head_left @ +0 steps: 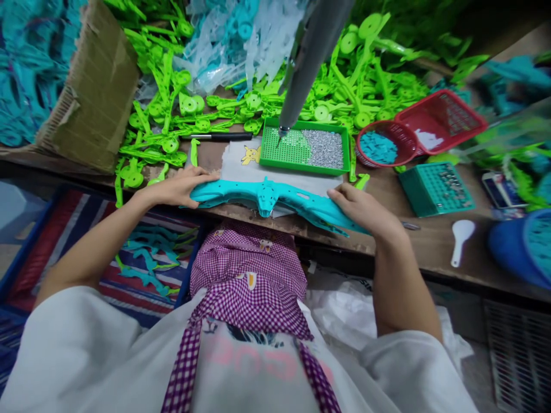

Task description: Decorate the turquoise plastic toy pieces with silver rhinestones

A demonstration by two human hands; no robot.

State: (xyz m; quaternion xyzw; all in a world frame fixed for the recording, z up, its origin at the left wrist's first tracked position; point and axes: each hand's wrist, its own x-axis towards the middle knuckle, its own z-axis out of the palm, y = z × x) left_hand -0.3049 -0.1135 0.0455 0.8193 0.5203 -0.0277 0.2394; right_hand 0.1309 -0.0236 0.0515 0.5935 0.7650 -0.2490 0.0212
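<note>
A long turquoise plastic part, shaped like a toy bow (pixel 266 195), lies level along the front edge of the workbench. My left hand (pixel 183 186) grips its left end, with the fingers closed over it. At the other end, my right hand (pixel 364 206) is closed round the part, thumb on top. Just behind the bow stands a green perforated tray (pixel 263 158) with many small silver screws (pixel 325 149) heaped in its right half. A grey powered screwdriver (pixel 297 86) hangs over the tray, its tip pointing down, touched by neither hand.
Lime-green plastic parts (pixel 185 106) pile up across the back. A cardboard box (pixel 92 86) of turquoise parts stands left. Rightward are a red basket (pixel 365 158), a teal box (pixel 424 195), a white spoon (pixel 462 238) and a blue bucket (pixel 508 241). Below left is a striped-lined crate (pixel 69 229).
</note>
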